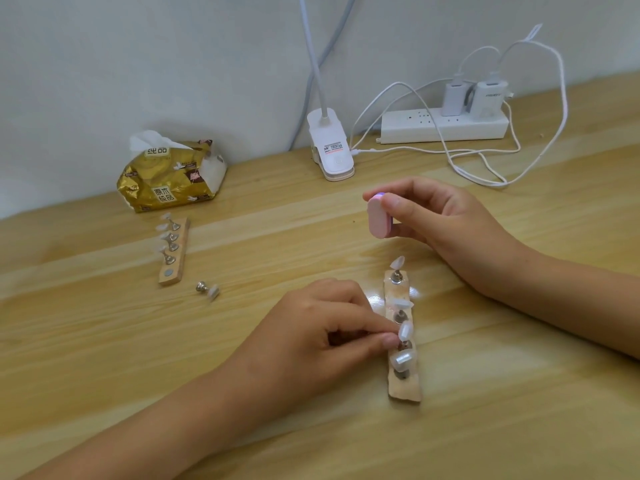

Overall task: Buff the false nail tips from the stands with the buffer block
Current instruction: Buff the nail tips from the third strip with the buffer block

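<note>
A pale wooden table [104, 341] runs back to a white wall [138, 64], its rear edge meeting the wall behind the clutter.

Close to the viewer lies a near wooden stand [405, 389], a narrow strip carrying four metal holders, each topped with a pearly false nail tip. The left hand [322, 327] pinches the third nail tip [406, 331] between thumb and forefinger, its other fingers curled under. The right hand [436, 213] hovers beyond the strip's far end, thumb and fingers clamped around the pink buffer block [379, 216], which is off the table and apart from the tips.

A broad stretch of wood separates this strip from the far wooden stand [173, 251] on the left, which carries four tipped holders and shows one bare round magnet [169, 271] at its near end. Just beside that end a loose holder [207, 291] with its tip lies on its side.

Behind it sits a gold tissue pack [169, 174], a white tissue [147, 138] poking from its top; the pack reads "原木纯品". Further right stand a white clip lamp [330, 150], its label too small to read, and a white power strip [443, 126] against the wall with two chargers [488, 98] plugged in. White cables [485, 168] loop over the table toward the right edge.
</note>
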The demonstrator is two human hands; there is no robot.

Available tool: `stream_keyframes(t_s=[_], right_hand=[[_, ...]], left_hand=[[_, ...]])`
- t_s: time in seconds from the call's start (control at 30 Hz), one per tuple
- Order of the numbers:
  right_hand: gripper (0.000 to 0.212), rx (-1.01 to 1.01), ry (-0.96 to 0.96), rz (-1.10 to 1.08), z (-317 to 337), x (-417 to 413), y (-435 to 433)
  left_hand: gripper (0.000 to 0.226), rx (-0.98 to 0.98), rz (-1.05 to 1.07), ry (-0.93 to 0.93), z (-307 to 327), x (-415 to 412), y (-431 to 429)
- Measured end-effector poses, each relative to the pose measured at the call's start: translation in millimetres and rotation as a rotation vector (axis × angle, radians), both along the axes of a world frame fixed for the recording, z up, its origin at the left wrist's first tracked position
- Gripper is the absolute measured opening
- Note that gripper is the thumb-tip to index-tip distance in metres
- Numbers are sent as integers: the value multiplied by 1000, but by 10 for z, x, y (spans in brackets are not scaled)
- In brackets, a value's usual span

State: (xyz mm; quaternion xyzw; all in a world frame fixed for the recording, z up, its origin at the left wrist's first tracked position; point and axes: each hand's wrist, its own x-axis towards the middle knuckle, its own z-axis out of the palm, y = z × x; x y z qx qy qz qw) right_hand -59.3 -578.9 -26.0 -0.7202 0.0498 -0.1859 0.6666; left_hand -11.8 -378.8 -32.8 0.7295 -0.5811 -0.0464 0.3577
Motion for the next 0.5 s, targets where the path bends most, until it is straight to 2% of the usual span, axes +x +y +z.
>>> stream_keyframes(t_s=[0.07,0.2,0.37,0.43,0.5], right_hand=[[17,-4,-4,2,4,-6,-7],[17,-18,-9,13,2,-9,-10],[25,-59,-16,44,-7,-15,-4],[27,-66,-41,43,-14,-18,-1],[26,-60,-100,23,-16,-27,2]], left_hand=[[9,11,-28,67,23,46,38],[11,34,-141,67,49,65,62],[7,63,-179,157,51,12,45],[5,57,-173,106,43,2,46],[4,8,-163,-46,36,-17,42]])
